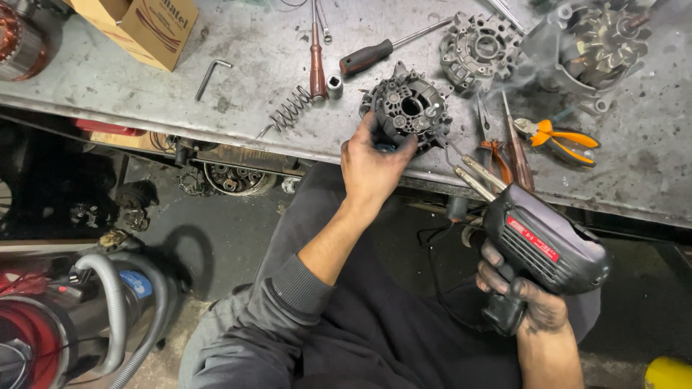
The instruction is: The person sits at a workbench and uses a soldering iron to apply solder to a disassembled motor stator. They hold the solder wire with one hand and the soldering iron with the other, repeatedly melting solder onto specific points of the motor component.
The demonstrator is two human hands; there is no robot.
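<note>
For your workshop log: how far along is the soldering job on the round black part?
Done: the metal housing and rotor lie apart on the bench, so stripping looks finished. In hand: the left hand steadies the round black part while the right hand holds the soldering gun at its edge, smoke rising. Left: probably reassembly.

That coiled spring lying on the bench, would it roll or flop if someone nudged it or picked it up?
The spring would probably roll a little: its coils are round, though the straight wire tail at one end would likely stop it. It looks like bare steel wire, so probably light and springy rather than floppy. The bench looks grimy, so it may be slippery.
</note>
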